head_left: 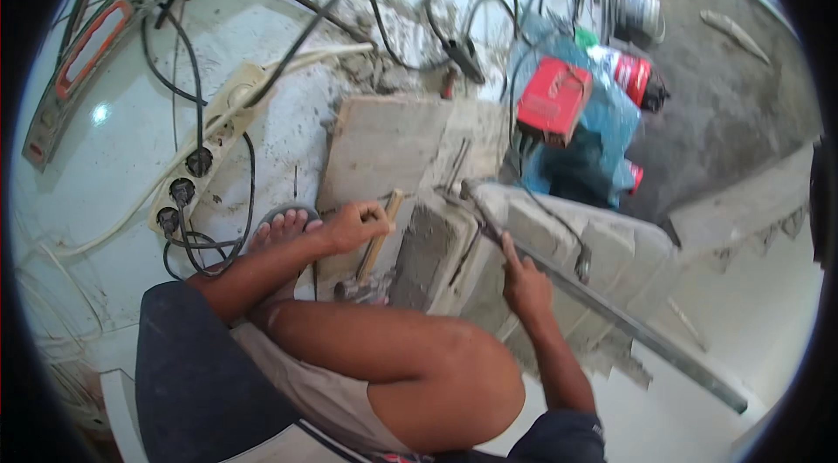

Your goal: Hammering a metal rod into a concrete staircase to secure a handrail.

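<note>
My left hand point(356, 227) is closed round the wooden handle of a hammer point(374, 253), whose metal head hangs down beside my bent knee. To the right, my right hand point(528, 290) has its index finger stretched onto a long grey metal bar point(611, 315); its other fingers are partly curled and hard to see. That bar slants across a pale block structure smeared with mortar point(445, 245). Thin dark rods point(456, 162) stick up near the bar's upper end. Behind them lies a worn board point(384, 144), close to my left hand and bare foot.
A power strip point(218, 131) with plugged-in black cables lies at left, near a spirit level point(92, 48). Beyond the blocks are a red box point(555, 101), a blue plastic bag point(602, 127) and several cans. Cables loop across the dusty white floor point(288, 123).
</note>
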Tool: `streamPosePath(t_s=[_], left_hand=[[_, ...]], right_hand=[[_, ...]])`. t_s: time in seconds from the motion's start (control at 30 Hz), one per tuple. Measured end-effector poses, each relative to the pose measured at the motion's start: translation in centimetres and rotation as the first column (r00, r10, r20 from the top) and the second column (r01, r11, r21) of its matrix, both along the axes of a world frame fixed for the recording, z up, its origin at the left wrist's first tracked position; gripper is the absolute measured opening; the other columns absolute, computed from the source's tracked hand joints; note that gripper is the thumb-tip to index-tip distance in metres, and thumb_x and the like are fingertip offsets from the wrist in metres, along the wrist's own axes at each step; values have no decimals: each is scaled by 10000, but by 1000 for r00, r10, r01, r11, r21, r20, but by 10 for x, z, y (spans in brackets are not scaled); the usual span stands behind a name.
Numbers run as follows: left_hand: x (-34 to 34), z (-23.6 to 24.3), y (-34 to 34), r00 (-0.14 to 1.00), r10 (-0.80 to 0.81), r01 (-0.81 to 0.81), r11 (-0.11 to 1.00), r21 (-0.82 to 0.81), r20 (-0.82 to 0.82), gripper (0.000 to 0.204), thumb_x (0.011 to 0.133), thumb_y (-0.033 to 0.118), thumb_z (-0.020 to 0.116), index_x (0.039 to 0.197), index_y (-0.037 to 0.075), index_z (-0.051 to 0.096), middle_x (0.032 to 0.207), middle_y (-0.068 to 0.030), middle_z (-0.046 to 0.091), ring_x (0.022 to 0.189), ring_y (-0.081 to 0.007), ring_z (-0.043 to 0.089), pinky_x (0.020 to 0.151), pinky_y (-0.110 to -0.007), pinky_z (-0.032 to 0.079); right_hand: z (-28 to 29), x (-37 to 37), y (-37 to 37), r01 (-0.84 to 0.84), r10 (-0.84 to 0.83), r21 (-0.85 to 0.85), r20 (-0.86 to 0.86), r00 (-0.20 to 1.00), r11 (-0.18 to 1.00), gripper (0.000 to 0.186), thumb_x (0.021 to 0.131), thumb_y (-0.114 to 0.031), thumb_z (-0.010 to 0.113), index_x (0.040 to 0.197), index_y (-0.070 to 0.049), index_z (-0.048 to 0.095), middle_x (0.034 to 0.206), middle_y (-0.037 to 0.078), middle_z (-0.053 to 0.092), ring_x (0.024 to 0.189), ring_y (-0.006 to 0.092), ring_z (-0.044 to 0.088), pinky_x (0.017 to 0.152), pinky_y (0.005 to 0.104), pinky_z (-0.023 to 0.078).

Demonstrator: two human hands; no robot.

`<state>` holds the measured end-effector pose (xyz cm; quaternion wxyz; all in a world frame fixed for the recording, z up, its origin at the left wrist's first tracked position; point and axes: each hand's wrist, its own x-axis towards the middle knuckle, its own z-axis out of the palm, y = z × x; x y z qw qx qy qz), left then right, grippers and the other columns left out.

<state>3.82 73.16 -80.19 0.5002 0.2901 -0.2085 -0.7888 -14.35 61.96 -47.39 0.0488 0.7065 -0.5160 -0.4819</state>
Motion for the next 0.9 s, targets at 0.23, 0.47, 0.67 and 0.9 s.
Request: streamPosePath(t_s=[0.23,0.47,0.67,0.9], left_hand=[[16,1,-1,997,-73,70,991,116,23,306,901,344,786,863,55,692,723,48,591,676,-45,494,602,-265,407],[17,4,-1,993,-112,107,988,112,45,288,913,316,781,856,51,682,729,52,594,661,-39,486,587,-261,395],[19,8,-2,994,-104,101,989,105,30,273,912,293,781,849,48,677,741,48,596,678,-41,489,598,-259,397],[21,4,-1,993,-116,111,985,133,31,272,916,294,780,858,52,669,737,57,567,678,-36,470,597,-250,384]], right_hand=[[12,70,14,-245,297,-182,367,882,952,648,940,-125,690,1536,-266,479,889,78,616,638,307,610,537,420,495],[16,38,25,-242,350,-271,498,793,932,718,918,-78,705,1560,-246,431,837,77,572,657,282,608,523,420,488],[2,-16,28,-19,12,-104,-74,997,994,661,990,-201,623,1583,-357,375,887,80,578,686,315,631,593,464,515],[3,4,24,-50,144,-274,336,931,961,632,984,-189,638,1564,-325,428,861,87,587,669,312,615,574,451,506]])
